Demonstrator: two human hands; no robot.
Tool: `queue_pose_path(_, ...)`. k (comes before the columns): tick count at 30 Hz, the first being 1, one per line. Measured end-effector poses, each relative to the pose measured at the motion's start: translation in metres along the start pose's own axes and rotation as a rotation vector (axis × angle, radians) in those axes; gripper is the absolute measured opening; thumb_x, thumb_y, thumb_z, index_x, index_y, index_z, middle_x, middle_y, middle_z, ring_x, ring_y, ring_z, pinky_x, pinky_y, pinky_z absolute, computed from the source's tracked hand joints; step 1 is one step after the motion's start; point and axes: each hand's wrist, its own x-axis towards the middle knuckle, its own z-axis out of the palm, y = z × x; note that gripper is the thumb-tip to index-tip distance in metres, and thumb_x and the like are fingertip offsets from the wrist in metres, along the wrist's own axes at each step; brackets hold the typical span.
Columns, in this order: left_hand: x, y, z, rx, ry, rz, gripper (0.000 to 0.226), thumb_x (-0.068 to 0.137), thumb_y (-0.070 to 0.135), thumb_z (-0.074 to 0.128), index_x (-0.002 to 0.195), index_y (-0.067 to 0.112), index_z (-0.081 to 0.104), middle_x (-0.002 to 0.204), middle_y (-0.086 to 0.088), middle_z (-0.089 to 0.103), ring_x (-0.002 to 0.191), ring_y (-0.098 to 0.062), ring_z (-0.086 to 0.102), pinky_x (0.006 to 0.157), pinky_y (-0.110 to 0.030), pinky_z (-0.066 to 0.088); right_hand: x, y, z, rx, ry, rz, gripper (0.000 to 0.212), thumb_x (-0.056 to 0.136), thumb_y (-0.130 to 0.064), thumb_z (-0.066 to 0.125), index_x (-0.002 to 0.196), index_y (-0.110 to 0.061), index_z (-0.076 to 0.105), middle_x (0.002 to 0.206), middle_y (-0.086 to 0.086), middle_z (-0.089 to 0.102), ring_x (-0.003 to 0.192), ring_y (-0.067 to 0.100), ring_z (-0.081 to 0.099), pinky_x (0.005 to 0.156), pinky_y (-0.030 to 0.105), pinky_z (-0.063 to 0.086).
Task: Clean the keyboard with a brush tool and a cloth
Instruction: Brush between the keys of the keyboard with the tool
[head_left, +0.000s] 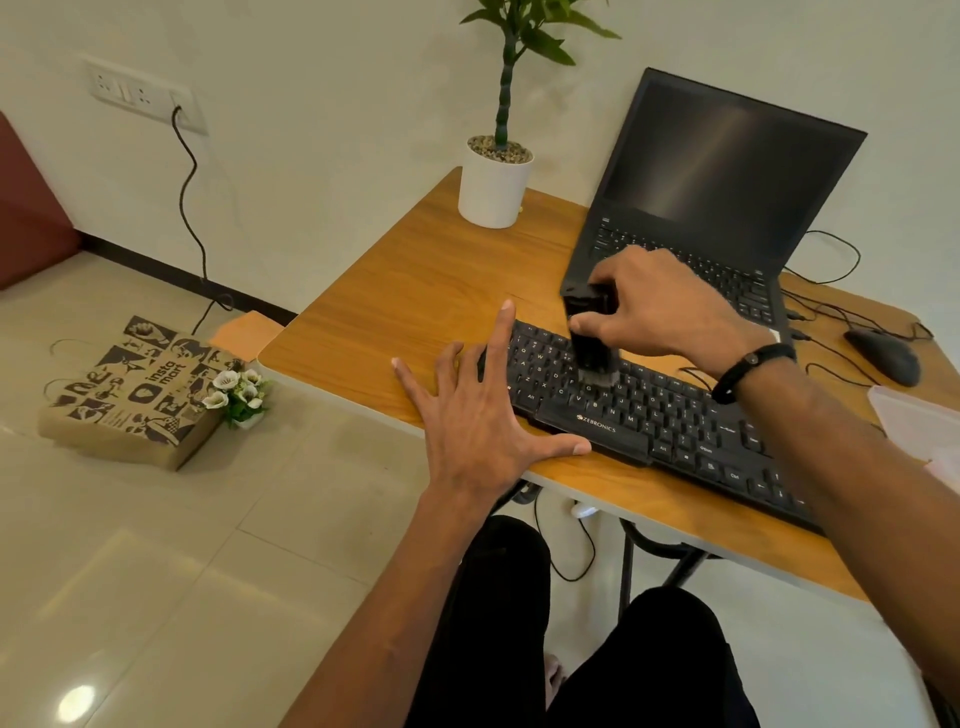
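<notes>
A black Zebronics keyboard (649, 415) lies slanted along the near edge of the wooden table (415, 280). My right hand (665, 306) grips a black brush tool (592, 338) upright, its grey bristles touching the keys in the left half of the keyboard. My left hand (478, 410) lies flat with fingers spread at the keyboard's left end, thumb against its front edge. A pale pinkish cloth-like thing (924, 426) shows at the right edge, partly cut off.
An open black laptop (717, 176) stands behind the keyboard. A black mouse (883, 356) and loose cables lie at the right. A white potted plant (493, 187) sits at the table's far corner. On the floor left are a paper bag (135, 395) and small flowers (239, 389).
</notes>
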Motion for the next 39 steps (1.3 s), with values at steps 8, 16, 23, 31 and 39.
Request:
queue_pose_path(8, -0.001, 0.001, -0.001, -0.008, 0.006, -0.001, 0.154, 0.046, 0.105, 0.057, 0.163, 0.037, -0.017, 0.152, 0.005, 0.05, 0.149, -0.031, 0.034, 0.115, -0.082, 0.002, 0.003, -0.004, 0.001, 0.063, -0.009, 0.007, 0.034, 0.087, -0.044, 0.077, 0.104, -0.016, 0.069, 0.097, 0.004, 0.067, 0.086, 0.021, 0.064, 0.069, 0.032, 0.053)
queue_pose_path(16, -0.001, 0.0, 0.0, -0.017, 0.017, 0.004, 0.154, 0.047, 0.104, 0.057, 0.163, 0.037, -0.016, 0.155, 0.006, 0.047, 0.148, -0.03, 0.036, 0.115, -0.082, 0.002, -0.002, 0.004, 0.012, 0.345, 0.091, 0.089, 0.031, 0.088, -0.039, 0.079, 0.102, -0.013, 0.07, 0.088, 0.001, 0.072, 0.076, 0.016, 0.071, 0.063, 0.023, 0.053)
queue_pose_path(23, -0.003, 0.003, -0.001, -0.012, 0.047, 0.011, 0.155, 0.046, 0.101, 0.063, 0.165, 0.035, -0.011, 0.152, 0.002, 0.05, 0.145, -0.032, 0.041, 0.114, -0.083, 0.007, 0.005, -0.005, 0.022, 0.32, 0.274, 0.11, 0.034, 0.091, -0.036, 0.077, 0.113, -0.012, 0.07, 0.104, 0.004, 0.071, 0.093, 0.019, 0.067, 0.077, 0.026, 0.051)
queue_pose_path(31, -0.003, 0.003, -0.005, -0.057, 0.022, -0.041, 0.157, 0.047, 0.099, 0.066, 0.159, 0.04, -0.027, 0.158, -0.004, 0.044, 0.149, -0.029, 0.036, 0.118, -0.079, 0.001, -0.041, -0.02, 0.028, 0.432, 0.086, -0.023, 0.026, 0.086, -0.047, 0.078, 0.1, -0.025, 0.071, 0.088, -0.004, 0.073, 0.08, 0.015, 0.07, 0.07, 0.033, 0.057)
queue_pose_path(39, -0.002, 0.009, -0.008, -0.053, 0.02, -0.057, 0.154, 0.044, 0.099, 0.064, 0.16, 0.045, -0.019, 0.159, -0.01, 0.045, 0.151, -0.034, 0.032, 0.118, -0.079, 0.0, -0.088, 0.007, 0.031, 0.646, 0.31, 0.27, 0.029, 0.085, -0.041, 0.08, 0.085, -0.013, 0.074, 0.07, 0.0, 0.075, 0.058, 0.011, 0.072, 0.059, 0.044, 0.061)
